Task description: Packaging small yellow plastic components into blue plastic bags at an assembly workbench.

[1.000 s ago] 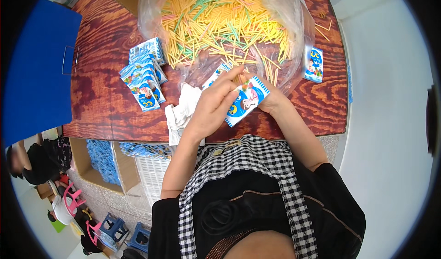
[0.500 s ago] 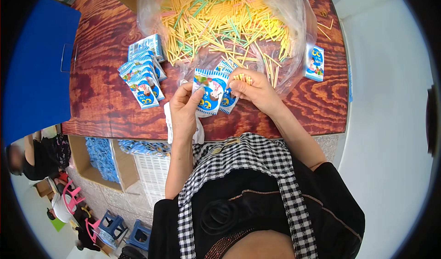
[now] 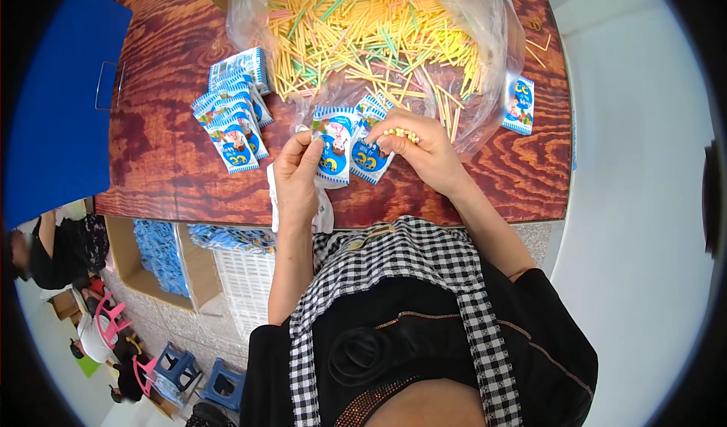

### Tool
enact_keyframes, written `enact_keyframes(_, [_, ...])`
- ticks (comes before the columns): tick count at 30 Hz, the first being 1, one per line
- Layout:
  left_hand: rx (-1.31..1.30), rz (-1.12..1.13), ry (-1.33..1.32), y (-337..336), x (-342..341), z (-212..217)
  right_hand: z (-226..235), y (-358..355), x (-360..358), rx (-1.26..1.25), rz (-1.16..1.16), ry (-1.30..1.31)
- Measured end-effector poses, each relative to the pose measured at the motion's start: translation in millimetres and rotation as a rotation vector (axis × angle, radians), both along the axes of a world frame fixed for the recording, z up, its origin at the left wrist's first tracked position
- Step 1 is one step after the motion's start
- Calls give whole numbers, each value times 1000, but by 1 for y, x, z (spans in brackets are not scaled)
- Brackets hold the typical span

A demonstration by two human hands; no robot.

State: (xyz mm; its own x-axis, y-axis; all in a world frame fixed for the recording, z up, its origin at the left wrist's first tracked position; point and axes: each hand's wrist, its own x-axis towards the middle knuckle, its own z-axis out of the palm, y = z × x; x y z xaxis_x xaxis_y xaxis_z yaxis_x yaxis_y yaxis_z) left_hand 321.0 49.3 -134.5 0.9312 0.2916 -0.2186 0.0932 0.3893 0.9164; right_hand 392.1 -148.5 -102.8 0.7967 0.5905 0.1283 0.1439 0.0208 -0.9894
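My left hand (image 3: 297,173) pinches a small blue-and-white printed packet (image 3: 333,148) by its left edge, between thumb and fingers. My right hand (image 3: 430,154) is closed around a bunch of thin pale-yellow sticks (image 3: 401,134), whose ends poke out by the thumb. Beneath its fingertips lie more of the same packets (image 3: 369,156), partly covered by the hand; whether they touch is unclear. A crumpled white cloth or glove (image 3: 323,213) rests under my left wrist at the table's front edge.
A clear plastic bag (image 3: 496,56) spreads across the back, heaped with yellow, green and pink sticks (image 3: 379,25). An overlapping stack of packets (image 3: 233,135) lies left, a single packet (image 3: 519,107) right. A blue panel (image 3: 60,109) borders the wood-grain table (image 3: 166,177). Below stands a carton (image 3: 155,275).
The packet in my left hand has shifted slightly left and turned, uncovering more of the packets beside it. My right hand has rotated a little, showing the stick ends.
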Motion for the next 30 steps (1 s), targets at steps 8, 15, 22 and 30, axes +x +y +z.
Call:
enact_keyframes(8, [-748,-433,99,-26,-4,18,-10,10,2,336,-158,249])
enact_keyframes(15, [-1102,-335,78,-45,5,20,-14,13,2,49,-329,-77])
enact_keyframes(22, [-1131,-239,79,-46,2,9,-14,17,-3,79,-333,-19])
enact_keyframes(30, [-1024,-260,39,-39,4,7,-12,17,-1,24,-276,-218])
